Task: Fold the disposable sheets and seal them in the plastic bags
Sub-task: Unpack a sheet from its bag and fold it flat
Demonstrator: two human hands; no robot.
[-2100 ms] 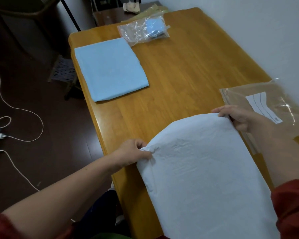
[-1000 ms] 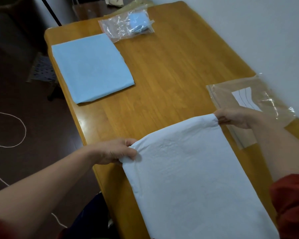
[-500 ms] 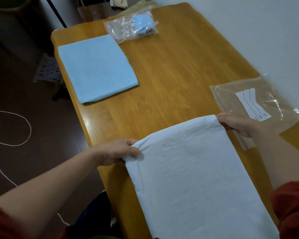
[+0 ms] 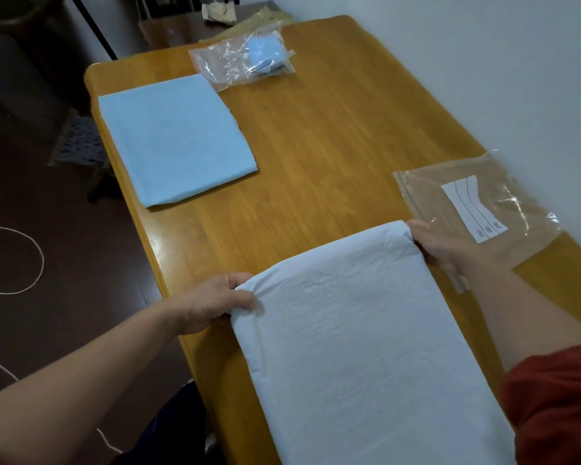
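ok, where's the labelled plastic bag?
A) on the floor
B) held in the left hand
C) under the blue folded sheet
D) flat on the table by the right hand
D: the labelled plastic bag lies flat on the table, next to the right hand, which grips the white sheet.

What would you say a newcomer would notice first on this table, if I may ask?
The big white sheet at the near end of the table, its far corners gripped by the left hand and right hand. Next, the folded blue sheet at the far left and the empty plastic bag by the right hand.
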